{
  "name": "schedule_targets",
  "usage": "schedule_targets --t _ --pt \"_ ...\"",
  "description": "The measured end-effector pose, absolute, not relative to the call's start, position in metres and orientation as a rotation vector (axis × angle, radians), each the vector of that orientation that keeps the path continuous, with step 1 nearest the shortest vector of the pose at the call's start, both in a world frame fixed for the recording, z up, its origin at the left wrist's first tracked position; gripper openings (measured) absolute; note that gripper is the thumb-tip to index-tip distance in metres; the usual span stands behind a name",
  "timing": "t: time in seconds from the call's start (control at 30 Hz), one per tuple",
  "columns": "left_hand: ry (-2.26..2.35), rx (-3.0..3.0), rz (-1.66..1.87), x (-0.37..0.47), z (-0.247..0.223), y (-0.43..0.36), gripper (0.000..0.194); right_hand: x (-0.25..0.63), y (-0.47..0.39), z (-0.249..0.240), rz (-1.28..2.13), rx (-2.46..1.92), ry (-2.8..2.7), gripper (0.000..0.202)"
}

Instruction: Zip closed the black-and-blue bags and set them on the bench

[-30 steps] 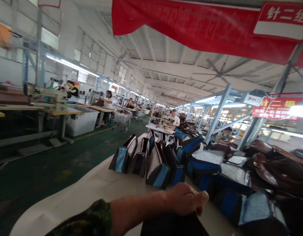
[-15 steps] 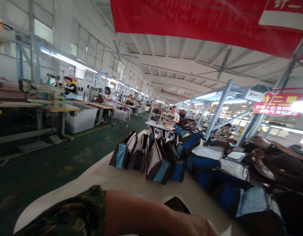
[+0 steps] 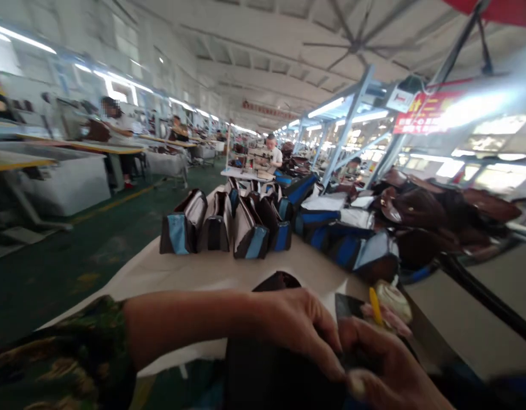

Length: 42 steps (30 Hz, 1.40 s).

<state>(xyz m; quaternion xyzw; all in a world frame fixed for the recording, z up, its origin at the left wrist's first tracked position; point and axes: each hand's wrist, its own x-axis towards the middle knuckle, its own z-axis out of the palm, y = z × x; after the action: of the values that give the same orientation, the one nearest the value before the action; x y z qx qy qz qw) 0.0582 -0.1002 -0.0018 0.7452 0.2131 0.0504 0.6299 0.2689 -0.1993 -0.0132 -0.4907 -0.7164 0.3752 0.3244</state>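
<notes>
A dark brown bag piece (image 3: 280,370) is right in front of me, its lower part cut off by the picture's bottom. My left hand (image 3: 303,327) reaches across it from a camouflage sleeve, fingers closed on its right edge. Close against those fingertips, my right hand (image 3: 384,359) pinches at the same edge with thumb and forefinger. Whatever small part lies between the fingertips is hidden. Just beyond my left hand, a dark curved top (image 3: 277,280) shows; I cannot tell whether it belongs to the same piece.
Several half-made bags (image 3: 251,228) with blue strips stand on the pale table (image 3: 194,279). More bags (image 3: 352,245) and brown leather pieces (image 3: 420,210) are heaped at right. A yellow tool (image 3: 376,306) and a whitish round object (image 3: 395,302) lie beyond my right hand. Co-workers sit at sewing machines.
The view has turned down and to the right. My right hand has come into view, and my left hand now shows with its fingers at the dark piece's edge.
</notes>
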Motion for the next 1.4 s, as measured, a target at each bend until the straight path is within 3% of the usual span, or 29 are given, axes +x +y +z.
schedule_targets --t 0.1,0.27,1.07,1.4 --pt "0.438 1.738 0.117 0.059 0.011 -0.099 0.020 0.269 -0.197 -0.012 1.141 -1.180 -1.836 0.036" --pt "0.465 1.793 0.111 0.059 0.011 -0.098 0.019 0.267 -0.200 -0.007 1.177 -1.246 -1.726 0.022" --pt "0.450 2.066 0.192 0.060 0.009 -0.103 0.014 0.242 -0.211 -0.018 0.805 -1.385 -1.627 0.007" --pt "0.383 2.189 0.252 0.057 0.012 -0.106 0.015 0.241 -0.210 -0.026 0.606 -1.210 -1.719 0.015"
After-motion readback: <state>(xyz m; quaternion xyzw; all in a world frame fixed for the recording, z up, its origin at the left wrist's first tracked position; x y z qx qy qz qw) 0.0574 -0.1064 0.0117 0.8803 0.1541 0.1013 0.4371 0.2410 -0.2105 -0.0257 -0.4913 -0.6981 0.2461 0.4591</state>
